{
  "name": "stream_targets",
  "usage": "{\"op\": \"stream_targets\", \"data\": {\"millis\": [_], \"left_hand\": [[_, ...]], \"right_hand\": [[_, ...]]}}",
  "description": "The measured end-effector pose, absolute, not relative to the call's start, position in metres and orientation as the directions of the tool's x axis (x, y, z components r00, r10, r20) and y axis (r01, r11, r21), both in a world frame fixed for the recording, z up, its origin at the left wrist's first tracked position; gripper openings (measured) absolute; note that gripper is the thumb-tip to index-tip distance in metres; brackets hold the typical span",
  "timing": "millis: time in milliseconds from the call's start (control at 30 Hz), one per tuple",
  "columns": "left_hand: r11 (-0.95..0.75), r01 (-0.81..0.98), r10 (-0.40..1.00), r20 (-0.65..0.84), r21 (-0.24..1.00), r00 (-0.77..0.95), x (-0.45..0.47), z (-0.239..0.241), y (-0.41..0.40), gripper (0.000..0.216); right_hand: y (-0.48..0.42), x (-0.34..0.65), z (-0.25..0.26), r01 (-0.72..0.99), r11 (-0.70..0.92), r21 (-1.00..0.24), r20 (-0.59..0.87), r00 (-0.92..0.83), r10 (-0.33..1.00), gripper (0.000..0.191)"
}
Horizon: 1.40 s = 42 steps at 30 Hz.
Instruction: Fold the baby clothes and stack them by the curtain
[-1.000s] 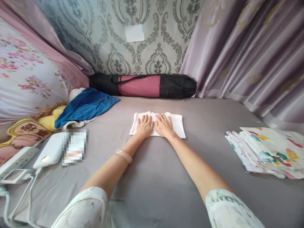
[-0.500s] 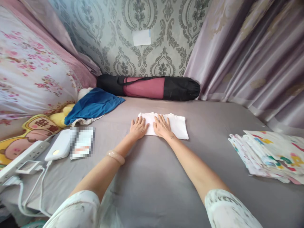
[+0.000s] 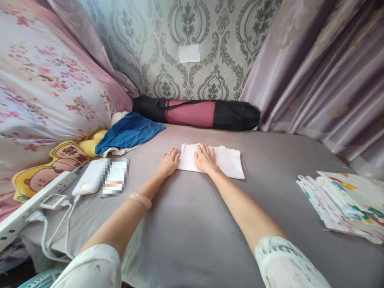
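A white folded cloth (image 3: 226,160), perhaps a garment, lies flat on the grey bed sheet (image 3: 186,224) in front of me. My right hand (image 3: 205,158) rests palm down on its middle-left part, fingers stretched out. At the cloth's left edge is my left hand (image 3: 169,162), flat with the fingers extended; its fingertips sit on or just beside that edge. Neither hand grips anything. Part of the cloth is hidden under my right hand.
Folded patterned cloths (image 3: 345,204) are stacked at the right. A black and pink rolled bag (image 3: 190,113) lies along the wall. To the left are a blue cloth (image 3: 129,130), a plush toy (image 3: 39,178), a white power bank (image 3: 91,176), a blurred flat item (image 3: 115,178) and a power strip (image 3: 36,208) with cables.
My left hand has slid left from on top of the white cloth to its left edge. My right hand stays on the cloth. The view has shifted slightly.
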<state>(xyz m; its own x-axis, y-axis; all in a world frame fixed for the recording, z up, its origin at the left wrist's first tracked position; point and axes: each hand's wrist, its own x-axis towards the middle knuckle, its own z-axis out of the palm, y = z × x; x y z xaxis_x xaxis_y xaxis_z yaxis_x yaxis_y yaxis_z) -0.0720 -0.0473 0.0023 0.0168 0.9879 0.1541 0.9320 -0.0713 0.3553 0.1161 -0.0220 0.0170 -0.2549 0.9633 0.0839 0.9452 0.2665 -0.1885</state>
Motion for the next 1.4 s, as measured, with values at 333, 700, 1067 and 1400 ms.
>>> {"op": "stream_targets", "data": {"millis": [333,700,1067,1400], "left_hand": [[-0.117,0.920,0.946,0.324,0.374,-0.011,-0.074,-0.002,-0.051,0.045],[-0.127,0.890,0.930,0.364,0.439,-0.047,-0.072,-0.004,-0.052,0.042],[-0.113,0.878,0.939,0.339,0.466,-0.059,-0.073,-0.004,-0.052,0.044],[-0.106,0.896,0.959,0.282,0.432,-0.022,-0.072,0.002,-0.055,0.053]], "right_hand": [[-0.018,0.103,0.014,0.956,0.220,-0.192,0.053,-0.213,0.976,0.057],[-0.018,0.074,0.006,0.942,0.267,-0.202,0.123,-0.247,0.961,0.056],[-0.023,0.040,0.016,0.884,0.423,-0.199,0.083,-0.415,0.906,0.057],[-0.019,0.042,0.019,0.865,0.426,-0.266,0.001,-0.441,0.897,0.059]]}}
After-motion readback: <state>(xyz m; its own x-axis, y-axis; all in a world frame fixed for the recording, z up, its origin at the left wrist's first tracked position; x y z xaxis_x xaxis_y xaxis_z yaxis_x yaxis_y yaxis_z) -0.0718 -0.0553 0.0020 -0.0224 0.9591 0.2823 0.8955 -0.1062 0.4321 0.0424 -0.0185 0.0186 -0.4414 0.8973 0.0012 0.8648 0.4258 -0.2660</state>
